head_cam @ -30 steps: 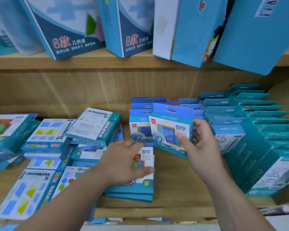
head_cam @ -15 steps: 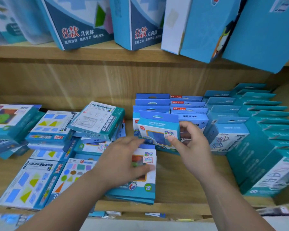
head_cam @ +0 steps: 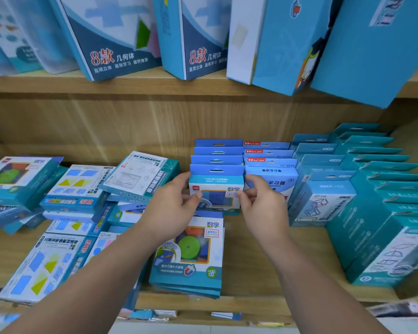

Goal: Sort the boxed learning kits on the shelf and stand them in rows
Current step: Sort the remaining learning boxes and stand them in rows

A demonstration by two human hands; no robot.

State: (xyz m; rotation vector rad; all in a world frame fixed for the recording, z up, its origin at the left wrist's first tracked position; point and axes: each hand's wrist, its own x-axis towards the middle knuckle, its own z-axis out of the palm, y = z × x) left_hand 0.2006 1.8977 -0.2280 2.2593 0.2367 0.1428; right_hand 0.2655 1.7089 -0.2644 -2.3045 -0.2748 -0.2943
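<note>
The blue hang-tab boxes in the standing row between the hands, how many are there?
4: the front blue hang-tab box, held by the left hand and right hand, then three more tabs behind it. More may be hidden.

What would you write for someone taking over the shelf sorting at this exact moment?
Left hand and right hand: both grip the front box of the blue row, standing upright.
Done: rows of upright boxes stand to the right.
Left: a flat box lies just in front; loose piles on the left of the shelf need sorting and standing.
</note>
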